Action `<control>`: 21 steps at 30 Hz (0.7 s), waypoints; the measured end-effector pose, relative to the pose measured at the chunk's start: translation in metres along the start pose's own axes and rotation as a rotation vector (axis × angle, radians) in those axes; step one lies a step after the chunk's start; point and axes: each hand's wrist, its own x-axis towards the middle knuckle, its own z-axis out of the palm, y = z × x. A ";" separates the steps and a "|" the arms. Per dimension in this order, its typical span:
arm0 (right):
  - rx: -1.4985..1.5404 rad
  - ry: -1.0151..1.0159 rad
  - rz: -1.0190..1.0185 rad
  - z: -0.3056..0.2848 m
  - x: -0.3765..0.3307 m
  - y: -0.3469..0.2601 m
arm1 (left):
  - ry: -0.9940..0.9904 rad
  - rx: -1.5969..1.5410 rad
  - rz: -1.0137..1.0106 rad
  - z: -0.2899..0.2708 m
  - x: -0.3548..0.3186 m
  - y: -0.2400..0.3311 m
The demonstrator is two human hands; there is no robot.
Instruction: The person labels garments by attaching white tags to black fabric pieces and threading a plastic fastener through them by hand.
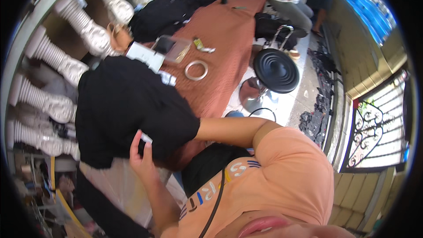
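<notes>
A large piece of black fabric lies bunched over the near left end of a table covered with a rust-brown cloth. At the fabric's near side, my left hand is raised, its thumb and forefinger pinching a small white piece whose kind I cannot make out. My right forearm reaches in from the right and disappears under the fabric, which hides that hand completely. Beyond the fabric lie a pale ring, a clear plastic box and a flat white packet.
White balusters line the left side. More black fabric lies farther back, and a small yellow-and-white item sits near the box. A round black stool stands right of the table. People sit at the far end.
</notes>
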 end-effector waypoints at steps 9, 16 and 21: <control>0.025 -0.008 0.028 0.002 -0.005 0.002 | 0.054 -0.059 -0.062 -0.003 0.004 -0.011; 0.016 -0.003 0.048 0.002 -0.006 0.006 | -0.028 -0.149 -0.132 -0.004 0.006 -0.014; 0.018 -0.008 0.054 0.004 -0.002 0.006 | -0.065 -0.400 -0.283 -0.002 0.006 -0.004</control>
